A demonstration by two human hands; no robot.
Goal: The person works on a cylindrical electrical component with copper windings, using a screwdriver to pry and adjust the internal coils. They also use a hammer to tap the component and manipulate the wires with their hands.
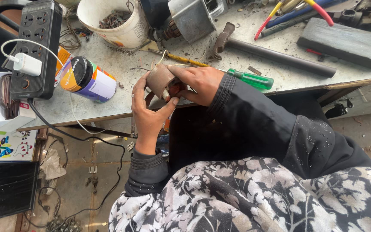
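**A:** ok so what's going on at this table (108,64)?

**B:** Both hands are wrapped around a small brownish cylinder (159,79), looks like a motor armature or coil, can't tell for sure. It's held up right at the table's front edge, just off the surface. Left hand (147,114) cups it from below with the thumb up against the reddish end, right hand (196,83) comes over the top and grips the same end. So hands together, both clamped on that one part.

**A:** what's lying around it?

**B:** Green-handled screwdriver (250,79) just beside the right wrist, on the table. Behind that a hammer (271,53) with a long dark handle, lying flat. A thin yellow tool (185,59) sits just past the cylinder. To the left there's a can (89,79) tipped on its side, orange and purple label, and a white bucket (117,21) with scrap bits in it further back.

**A:** power stuff?

**B:** Black power strip (33,47) at far left with a white charger (27,64) plugged in, its black cord hanging down to the floor.
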